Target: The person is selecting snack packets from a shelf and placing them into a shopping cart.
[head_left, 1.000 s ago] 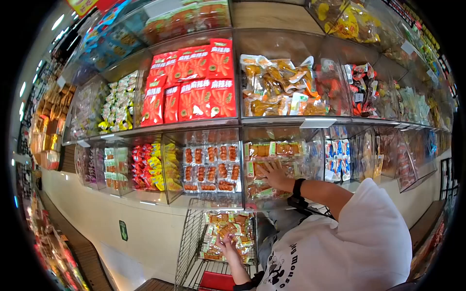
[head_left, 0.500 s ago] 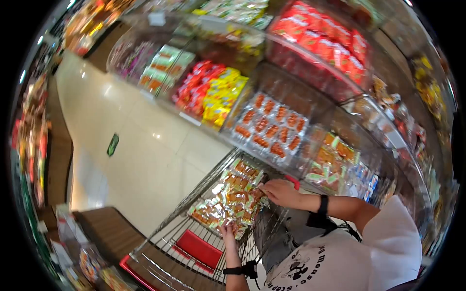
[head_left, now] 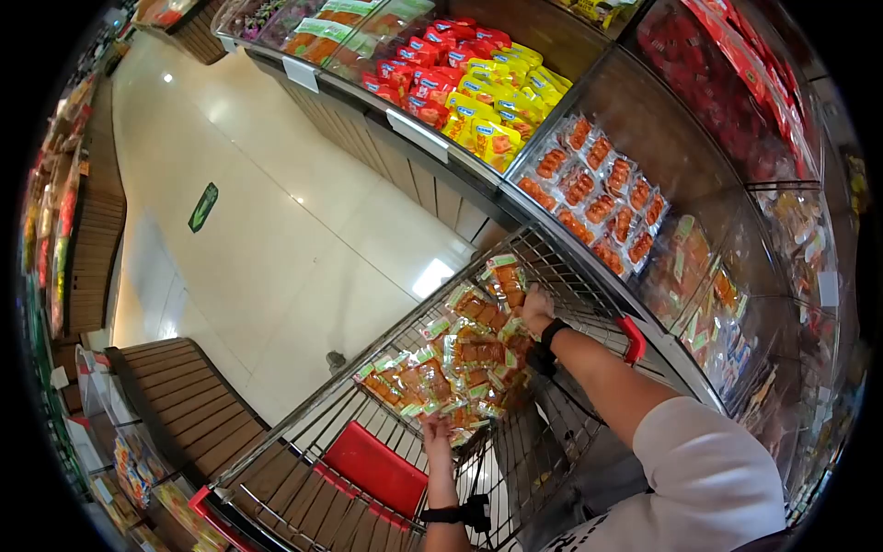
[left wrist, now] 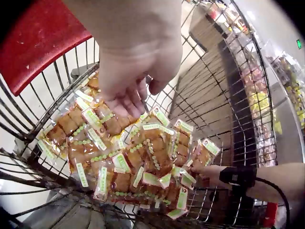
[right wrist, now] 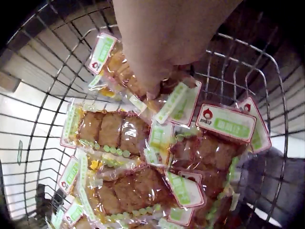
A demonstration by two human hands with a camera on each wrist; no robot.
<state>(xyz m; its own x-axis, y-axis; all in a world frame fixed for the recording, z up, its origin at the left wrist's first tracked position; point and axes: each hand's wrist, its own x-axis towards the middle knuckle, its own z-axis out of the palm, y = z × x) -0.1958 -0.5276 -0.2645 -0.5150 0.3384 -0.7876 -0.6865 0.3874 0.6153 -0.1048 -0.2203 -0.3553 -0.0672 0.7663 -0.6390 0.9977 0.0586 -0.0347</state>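
Observation:
Clear snack packets (head_left: 478, 354) with brown blocks inside and green-and-white labels lie piled in a wire shopping cart (head_left: 363, 373). At the far end of the pile, my right hand (head_left: 536, 310) pinches the edge of one such packet (right wrist: 121, 71); its fingertips are partly hidden beneath the hand in the right wrist view. My left hand (head_left: 437, 434) is at the near edge of the pile. Its loosely bent fingers (left wrist: 126, 102) hang right over the packets with nothing held, as the left wrist view shows.
A red child-seat flap (head_left: 377, 465) lies at the cart's handle side. Along its right stands a display bin with sausage-like packs (head_left: 593, 189) and red and yellow bags (head_left: 497, 110). A slatted wooden stand (head_left: 193, 386) is at the left, beside the tiled floor (head_left: 267, 230).
My right hand has gone from packets in the shelf bin to the far end of the cart. The head view has turned down toward the cart; the left hand stays by the pile.

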